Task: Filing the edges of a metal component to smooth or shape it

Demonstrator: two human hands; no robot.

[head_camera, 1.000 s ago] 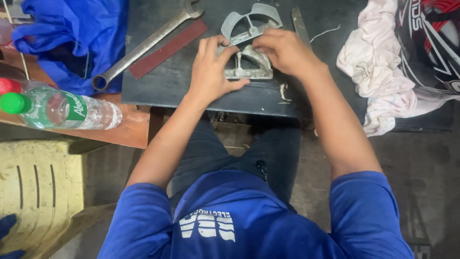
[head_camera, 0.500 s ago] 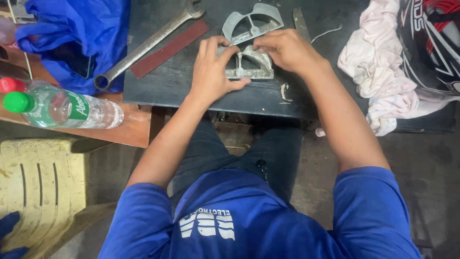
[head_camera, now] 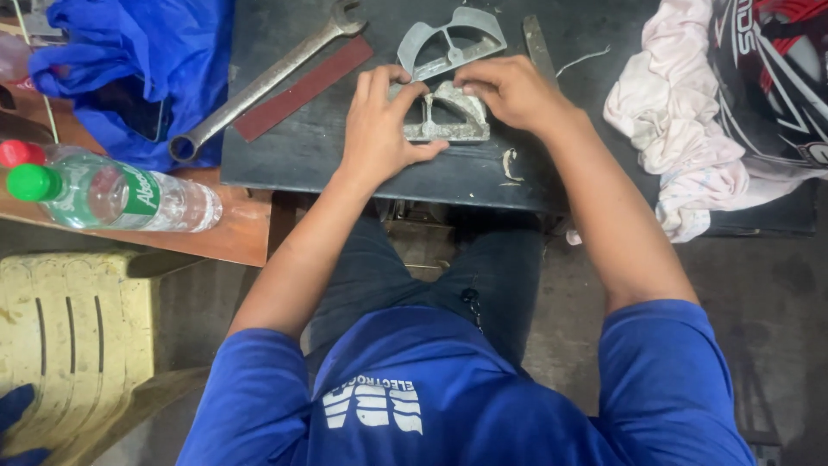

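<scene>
Both hands, left hand (head_camera: 379, 129) and right hand (head_camera: 511, 91), clamped on the grey half-round cast metal piece (head_camera: 448, 116) on the dark worktop (head_camera: 293, 147): flat edge toward the person, long axis left-right. Clear plastic bottle with green label (head_camera: 116, 197) lies far left.

Grey half-round metal casting (head_camera: 448, 116) with open spokes, lying flat on the dark desk (head_camera: 293, 147), rough whitish edges, a matching second casting (head_camera: 453, 39) just behind it
</scene>
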